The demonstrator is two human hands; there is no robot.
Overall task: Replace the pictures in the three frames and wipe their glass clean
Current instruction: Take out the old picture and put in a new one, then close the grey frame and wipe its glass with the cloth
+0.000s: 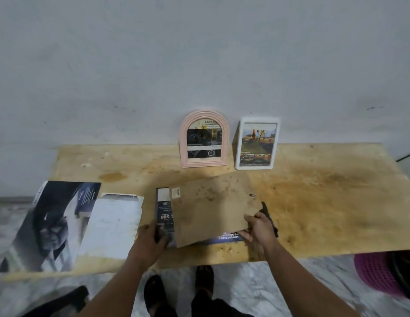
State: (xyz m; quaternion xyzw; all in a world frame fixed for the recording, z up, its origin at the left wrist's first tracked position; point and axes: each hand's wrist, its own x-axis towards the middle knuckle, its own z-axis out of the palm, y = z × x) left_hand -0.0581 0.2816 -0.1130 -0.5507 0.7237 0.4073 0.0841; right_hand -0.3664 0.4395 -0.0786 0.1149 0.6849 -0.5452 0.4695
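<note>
A brown backing board [210, 207] lies tilted over a dark printed picture [164, 216] and a black frame near the table's front middle. My left hand [151, 236] grips the picture's left edge. My right hand [256, 232] pinches the board's lower right corner, with the frame's black corner [269, 216] showing behind it. A pink arched frame [204, 139] and a white rectangular frame [256, 144] stand upright against the wall, each with a picture inside.
A large dark poster [50, 225] hangs over the wooden table's [325, 202] left end, with a pale sheet [112, 225] beside it. A purple basket [378, 275] sits on the floor at the right. My feet stand below the table's front edge.
</note>
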